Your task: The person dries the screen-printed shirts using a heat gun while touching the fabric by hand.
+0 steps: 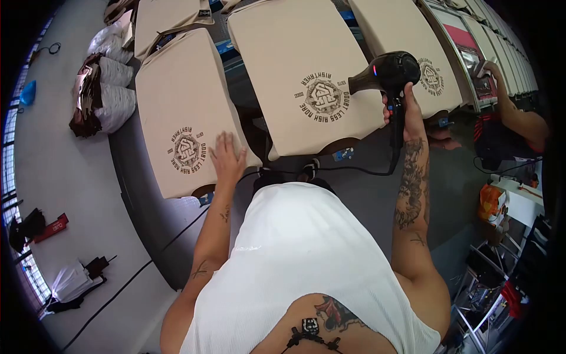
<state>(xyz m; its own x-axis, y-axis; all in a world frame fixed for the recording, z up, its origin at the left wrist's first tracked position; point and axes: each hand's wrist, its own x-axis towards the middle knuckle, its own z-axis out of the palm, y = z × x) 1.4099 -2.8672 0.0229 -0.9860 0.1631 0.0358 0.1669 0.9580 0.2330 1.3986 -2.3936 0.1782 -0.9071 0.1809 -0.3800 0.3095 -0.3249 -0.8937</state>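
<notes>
In my right hand (405, 112) is a black hair dryer (389, 69), gripped by its handle. Its nozzle points left, just above and beside the round dark print (323, 98) on the middle beige T-shirt (295, 47). My left hand (229, 157) rests flat, fingers spread, on the left beige shirt (183, 88), right beside its own round print (186, 151). Both shirts are stretched over flat boards. From the dryer's handle a black cord (354, 170) runs down and across to the left.
A third printed shirt (401, 41) lies on a board to the right. Beyond it, another person's arm (501, 88) reaches over a framed screen (471, 59). Plastic-wrapped bundles (115, 100) sit at the left. A metal stand (480, 295) with clutter is at lower right.
</notes>
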